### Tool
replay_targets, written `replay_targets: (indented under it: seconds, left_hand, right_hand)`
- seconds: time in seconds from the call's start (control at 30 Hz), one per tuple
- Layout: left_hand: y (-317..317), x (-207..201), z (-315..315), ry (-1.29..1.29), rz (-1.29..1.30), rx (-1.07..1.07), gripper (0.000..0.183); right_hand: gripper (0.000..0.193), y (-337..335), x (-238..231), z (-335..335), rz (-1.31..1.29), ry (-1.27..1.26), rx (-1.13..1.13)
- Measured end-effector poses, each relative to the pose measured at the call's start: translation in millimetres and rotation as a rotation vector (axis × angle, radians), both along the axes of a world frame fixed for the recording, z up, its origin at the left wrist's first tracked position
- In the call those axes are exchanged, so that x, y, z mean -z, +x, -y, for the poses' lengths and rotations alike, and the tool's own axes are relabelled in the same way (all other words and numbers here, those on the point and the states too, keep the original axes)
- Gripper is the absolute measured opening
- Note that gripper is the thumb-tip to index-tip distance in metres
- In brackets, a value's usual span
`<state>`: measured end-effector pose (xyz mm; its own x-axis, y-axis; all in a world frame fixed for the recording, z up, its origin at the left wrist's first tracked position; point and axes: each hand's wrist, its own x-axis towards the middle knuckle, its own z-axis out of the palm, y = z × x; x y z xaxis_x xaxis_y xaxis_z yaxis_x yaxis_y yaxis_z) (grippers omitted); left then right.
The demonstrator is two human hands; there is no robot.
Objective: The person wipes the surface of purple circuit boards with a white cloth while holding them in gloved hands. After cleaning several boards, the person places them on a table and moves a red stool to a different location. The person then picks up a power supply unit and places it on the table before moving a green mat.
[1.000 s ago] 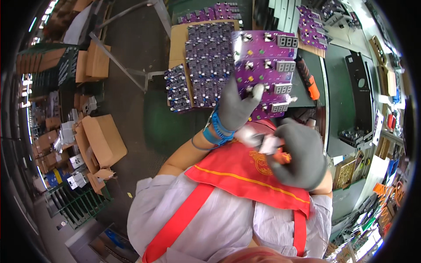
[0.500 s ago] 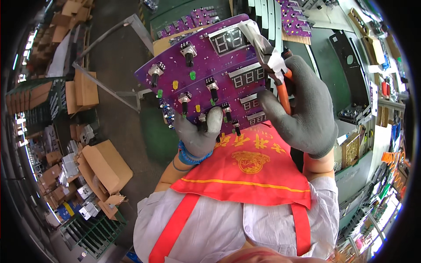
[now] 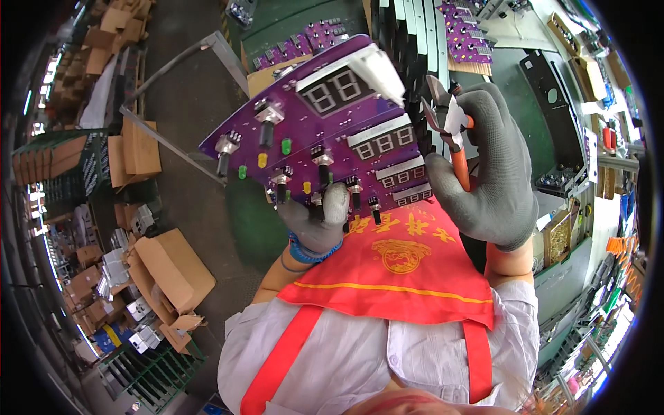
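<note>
My gloved left hand is closed on the lower edge of a purple circuit board, thumb on top among the black-shafted knobs. Several digit displays run down the board's right side. Small green and yellow LEDs stand between the knobs. At its upper right corner a white piece sticks up beside the largest display; its kind is unclear. Just right of the board, my gloved right hand grips orange-handled cutting pliers. Their jaws are apart and off the board.
More purple circuit boards lie on the green surface beyond, with others at the upper right. Dark panels stand in a row between them. A metal frame and cardboard boxes are at the left. A black panel lies right.
The pliers have moved off the board's upper right corner, slightly down and right. The board has shifted left and tilted, still in my left hand.
</note>
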<state>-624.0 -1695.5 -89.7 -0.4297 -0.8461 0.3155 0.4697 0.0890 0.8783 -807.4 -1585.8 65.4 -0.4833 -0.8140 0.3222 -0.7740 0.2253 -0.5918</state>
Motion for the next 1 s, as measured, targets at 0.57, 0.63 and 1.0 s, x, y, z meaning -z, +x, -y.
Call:
replay_targets:
  seconds: [0.57, 0.63, 1.0]
  left_hand:
    - [-2.8, -9.6, -16.1, 0.898, -0.589, 0.473, 0.05]
    - [-2.7, -11.3, -14.1, 0.833, -0.497, 0.452, 0.048]
    - [-32.0, -47.3, -3.1, -0.107, 0.412, -0.036, 0.036]
  right_hand:
    - [0.021, -0.3, -4.3, -11.7, 0.167, -0.031, -0.154]
    - [0.017, 3.0, 0.1, -13.2, 0.178, -0.001, -0.101]
    - [0.024, 44.9, 11.9, -12.4, -0.103, 0.28, -0.509]
